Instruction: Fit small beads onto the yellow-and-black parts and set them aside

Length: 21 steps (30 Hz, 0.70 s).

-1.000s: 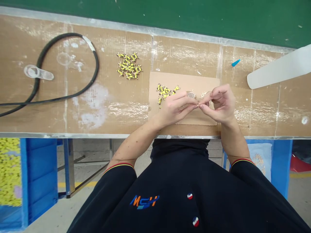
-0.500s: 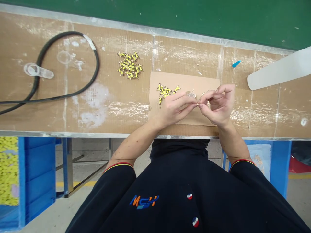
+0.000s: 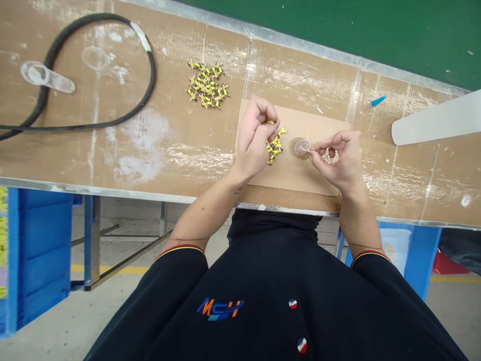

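My left hand is curled over a small pile of yellow-and-dark figures on a flat cardboard sheet. A bit of yellow shows at its closed fingertips, apparently one small yellow figure; the fingers partly hide it. My right hand pinches a tiny pale piece between thumb and forefinger, beside a small clear cup. Several small pale pieces lie on the sheet, seen through the gap between the fingers of that hand.
A larger pile of yellow figures lies left of the sheet. Farther left are a looped black cable and a clear plastic tube. A blue pointed cap and a long white object are at right. Blue crates stand below the table.
My hands have come apart from where their fingertips met. The left has moved left over the small yellow pile; the right stays near the clear cup. The whole view has shifted slightly.
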Each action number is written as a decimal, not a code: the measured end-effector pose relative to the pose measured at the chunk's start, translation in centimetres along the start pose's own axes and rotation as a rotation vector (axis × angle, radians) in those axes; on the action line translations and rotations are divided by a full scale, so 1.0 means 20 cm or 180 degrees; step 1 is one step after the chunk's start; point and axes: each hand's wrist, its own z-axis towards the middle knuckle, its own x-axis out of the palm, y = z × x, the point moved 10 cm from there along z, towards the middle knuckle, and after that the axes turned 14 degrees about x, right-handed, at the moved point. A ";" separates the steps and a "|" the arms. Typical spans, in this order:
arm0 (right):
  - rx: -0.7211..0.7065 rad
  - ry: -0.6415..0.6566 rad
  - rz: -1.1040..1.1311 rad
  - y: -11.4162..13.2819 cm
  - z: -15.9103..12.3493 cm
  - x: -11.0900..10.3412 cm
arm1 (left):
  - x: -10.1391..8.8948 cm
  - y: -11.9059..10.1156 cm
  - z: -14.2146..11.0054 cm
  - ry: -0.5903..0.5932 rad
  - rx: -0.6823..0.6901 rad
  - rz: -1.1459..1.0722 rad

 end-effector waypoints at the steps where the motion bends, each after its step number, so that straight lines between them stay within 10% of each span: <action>1: 0.0001 0.0012 -0.0060 0.00 0.00 0.00 | 0.00 -0.01 0.00 -0.0014 -0.0002 0.0015; 21: 0.0002 0.0080 -0.0352 -0.03 -0.01 0.04 | 0.06 -0.16 0.05 0.0206 -0.0119 0.0675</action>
